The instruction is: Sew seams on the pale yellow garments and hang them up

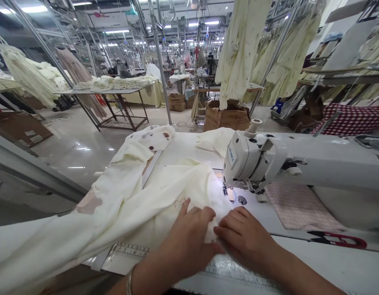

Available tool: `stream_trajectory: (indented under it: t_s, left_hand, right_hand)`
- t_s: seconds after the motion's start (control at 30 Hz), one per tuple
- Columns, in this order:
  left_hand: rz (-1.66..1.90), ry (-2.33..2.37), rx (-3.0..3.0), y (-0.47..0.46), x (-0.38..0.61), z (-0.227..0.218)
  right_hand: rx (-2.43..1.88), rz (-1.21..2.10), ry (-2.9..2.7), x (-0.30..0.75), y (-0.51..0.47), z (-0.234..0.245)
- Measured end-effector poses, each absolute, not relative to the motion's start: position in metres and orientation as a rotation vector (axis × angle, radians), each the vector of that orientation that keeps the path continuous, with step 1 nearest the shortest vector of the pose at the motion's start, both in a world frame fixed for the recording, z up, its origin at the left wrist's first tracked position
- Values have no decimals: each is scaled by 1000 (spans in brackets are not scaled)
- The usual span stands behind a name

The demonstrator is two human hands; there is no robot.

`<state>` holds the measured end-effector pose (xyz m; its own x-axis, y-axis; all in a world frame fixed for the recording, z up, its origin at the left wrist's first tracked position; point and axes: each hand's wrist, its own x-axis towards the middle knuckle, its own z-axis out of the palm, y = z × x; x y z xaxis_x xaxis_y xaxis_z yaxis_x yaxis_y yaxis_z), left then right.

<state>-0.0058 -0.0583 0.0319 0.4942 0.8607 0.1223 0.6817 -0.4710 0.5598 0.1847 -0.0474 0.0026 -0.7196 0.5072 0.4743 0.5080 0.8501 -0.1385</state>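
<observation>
A cream fabric piece [140,196] lies spread over the white sewing table [330,262] and hangs off its left side. My left hand [189,237] is curled on the fabric's near edge and pinches it. My right hand [241,237] is beside it, fingers bent and pressed on the same bunched edge. Both hands sit just in front of the needle area [230,192] of the white sewing machine [269,157], which is lit by its lamp.
A checked cloth [300,207] lies under the machine arm; red-handled scissors [339,239] lie to the right. A ruler strip [130,250] runs along the table's near edge. Beyond are a floor aisle, a table stacked with cream garments [115,84], hanging garments [238,49] and cardboard boxes [226,116].
</observation>
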Motion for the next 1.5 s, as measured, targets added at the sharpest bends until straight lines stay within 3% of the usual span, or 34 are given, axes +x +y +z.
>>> stream_trajectory:
  t_s: [0.2,0.47,0.67,0.97,1.17,1.5]
  left_hand:
    - [522,1525,2506,11,11,17]
    - [414,1414,2647,42,29,-7]
    - [384,1488,2629,28,27,-1]
    - [420,1465,2688,40,39,-8]
    - [372,1310,2772,55,39,1]
    - [384,1448,2693,22,42,-1]
  right_hand:
    - [-704,-58,-2469,189,-46,7]
    - [-799,-3,-2568,204,-50,-4]
    - [-849,308,-2510,208,-50,4]
    - [-937,-220,-2700,248,-20,0]
    - [-985,-133,-2551,246,-22,1]
    - [-1254,-38,-2444,230,-19,-4]
